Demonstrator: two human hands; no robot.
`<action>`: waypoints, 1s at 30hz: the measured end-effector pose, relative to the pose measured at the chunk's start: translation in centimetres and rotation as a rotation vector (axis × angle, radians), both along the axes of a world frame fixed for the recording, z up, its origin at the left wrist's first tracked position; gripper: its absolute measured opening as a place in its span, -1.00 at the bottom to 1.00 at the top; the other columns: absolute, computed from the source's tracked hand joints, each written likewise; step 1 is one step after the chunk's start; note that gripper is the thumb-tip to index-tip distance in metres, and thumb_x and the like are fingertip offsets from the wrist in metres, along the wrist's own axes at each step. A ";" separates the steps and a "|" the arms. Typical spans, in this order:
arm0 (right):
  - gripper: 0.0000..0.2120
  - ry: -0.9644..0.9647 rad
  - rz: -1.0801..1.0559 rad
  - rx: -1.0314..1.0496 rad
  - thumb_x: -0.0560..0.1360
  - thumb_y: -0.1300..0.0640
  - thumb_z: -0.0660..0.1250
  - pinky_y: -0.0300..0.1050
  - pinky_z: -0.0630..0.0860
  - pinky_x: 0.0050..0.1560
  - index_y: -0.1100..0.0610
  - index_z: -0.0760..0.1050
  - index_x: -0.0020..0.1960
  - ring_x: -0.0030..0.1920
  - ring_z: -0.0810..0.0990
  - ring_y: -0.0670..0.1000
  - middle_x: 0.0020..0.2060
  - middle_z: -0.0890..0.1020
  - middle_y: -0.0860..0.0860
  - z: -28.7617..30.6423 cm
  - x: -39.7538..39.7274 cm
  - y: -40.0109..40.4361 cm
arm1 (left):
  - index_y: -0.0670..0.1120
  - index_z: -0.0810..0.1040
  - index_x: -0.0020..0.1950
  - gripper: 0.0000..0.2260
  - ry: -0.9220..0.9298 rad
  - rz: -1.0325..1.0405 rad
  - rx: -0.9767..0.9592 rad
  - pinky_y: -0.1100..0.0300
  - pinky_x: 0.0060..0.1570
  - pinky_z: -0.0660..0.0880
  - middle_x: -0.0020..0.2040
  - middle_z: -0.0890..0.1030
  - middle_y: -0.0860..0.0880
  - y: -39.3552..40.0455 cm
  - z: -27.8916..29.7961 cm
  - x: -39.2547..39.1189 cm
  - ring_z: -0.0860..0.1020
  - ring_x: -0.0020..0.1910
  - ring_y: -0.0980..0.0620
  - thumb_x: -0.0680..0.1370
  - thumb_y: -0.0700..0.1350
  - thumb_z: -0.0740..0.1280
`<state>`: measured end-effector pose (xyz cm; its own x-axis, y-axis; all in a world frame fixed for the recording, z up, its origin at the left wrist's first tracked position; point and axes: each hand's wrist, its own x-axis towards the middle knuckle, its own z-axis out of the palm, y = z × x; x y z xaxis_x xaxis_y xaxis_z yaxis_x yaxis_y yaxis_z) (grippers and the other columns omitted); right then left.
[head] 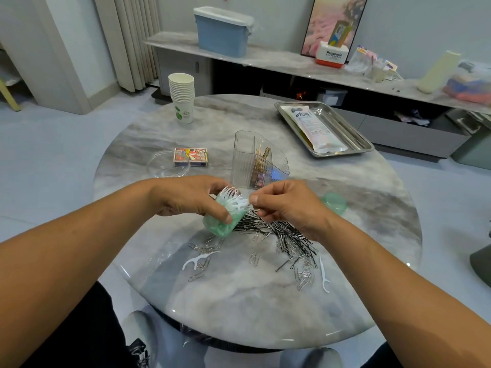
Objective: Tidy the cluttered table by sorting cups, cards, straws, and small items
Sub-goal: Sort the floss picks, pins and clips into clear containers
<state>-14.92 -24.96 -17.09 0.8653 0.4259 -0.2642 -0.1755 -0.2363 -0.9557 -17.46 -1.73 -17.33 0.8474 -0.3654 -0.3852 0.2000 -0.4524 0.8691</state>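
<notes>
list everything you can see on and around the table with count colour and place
floss picks: a bunch plus two loose, white, in the jar and on the near table
jar: one, green, in the left hand
jar lid: one, green, right of the hands
hairpins: a pile, black, table centre
paper clips: many, silver, scattered near
organiser: one, clear, behind the hands
card box: one, red, left
paper cups: one stack, white, far left
tray: one, steel, far right
left hand: holds the jar
right hand: pinches a floss pick
</notes>
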 end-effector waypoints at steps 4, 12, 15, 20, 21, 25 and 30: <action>-0.91 -0.136 0.051 -0.088 0.44 0.25 0.56 -0.24 0.52 -0.28 0.25 0.71 -0.08 -0.35 0.57 -0.09 -0.33 0.69 0.06 -0.7 -0.4 0.7 | -0.02 0.61 0.22 -0.59 -0.068 -0.048 0.035 -0.03 0.21 0.58 0.11 0.67 -0.07 -0.6 0.1 -0.4 0.62 0.16 -0.09 0.42 -0.27 0.55; -0.89 -0.339 -0.046 -0.076 0.52 0.04 0.49 -0.11 0.58 -0.08 0.07 0.74 -0.08 -0.24 0.63 -0.14 -0.26 0.73 -0.09 -1.5 -1.1 1.7 | 0.07 0.56 0.24 -0.53 -0.198 0.043 0.098 0.07 0.10 0.60 0.07 0.66 0.00 -1.4 -0.4 -0.6 0.63 0.09 0.00 0.39 -0.24 0.55; -0.88 -0.411 -0.211 -0.072 0.54 0.04 0.47 -0.28 0.47 -0.19 0.08 0.70 -0.07 -0.33 0.52 -0.22 -0.35 0.64 -0.17 -1.4 -0.4 1.2 | 0.04 0.49 0.33 -0.43 -0.184 0.196 0.079 0.14 0.08 0.61 0.13 0.63 -0.01 -0.6 -0.4 0.1 0.63 0.10 0.00 0.39 -0.28 0.56; -0.93 -0.260 0.148 -0.264 0.44 0.20 0.57 -0.25 0.54 -0.12 0.07 0.71 -0.14 -0.29 0.59 -0.21 -0.31 0.70 -0.11 -3.2 -0.9 1.5 | 0.06 0.40 0.42 -0.32 -0.177 0.375 0.172 0.29 -0.13 0.51 0.24 0.49 0.00 0.5 -0.5 0.5 0.53 0.06 0.07 0.37 -0.21 0.60; -0.93 -0.238 0.230 -0.333 0.43 0.20 0.58 -0.30 0.52 -0.16 0.07 0.72 -0.12 -0.32 0.58 -0.23 -0.33 0.69 -0.14 -3.7 -1.4 2.0 | 0.04 0.41 0.41 -0.32 -0.167 0.399 0.196 0.28 -0.14 0.48 0.25 0.47 -0.01 0.7 -0.8 0.6 0.52 0.09 0.03 0.36 -0.19 0.61; -0.85 -0.387 0.438 -0.544 0.42 0.11 0.58 -0.29 0.51 -0.23 -0.01 0.74 -0.02 -0.30 0.59 -0.23 -0.26 0.69 -0.11 -5.9 -3.4 4.0 | -0.02 0.45 0.34 -0.32 -0.141 0.469 0.278 0.09 0.04 0.55 0.26 0.50 -0.07 1.3 -1.5 0.6 0.51 0.16 -0.09 0.30 -0.16 0.66; -0.83 -0.463 0.432 -0.584 0.40 -0.01 0.57 -0.05 0.58 -0.14 -0.11 0.71 -0.02 -0.20 0.63 -0.12 -0.23 0.67 -0.12 -7.1 -3.9 4.8 | -0.01 0.45 0.27 -0.35 -0.166 0.493 0.355 -0.04 0.00 0.57 0.23 0.48 -0.08 2.0 -1.6 0.5 0.54 0.09 -0.11 0.28 -0.13 0.68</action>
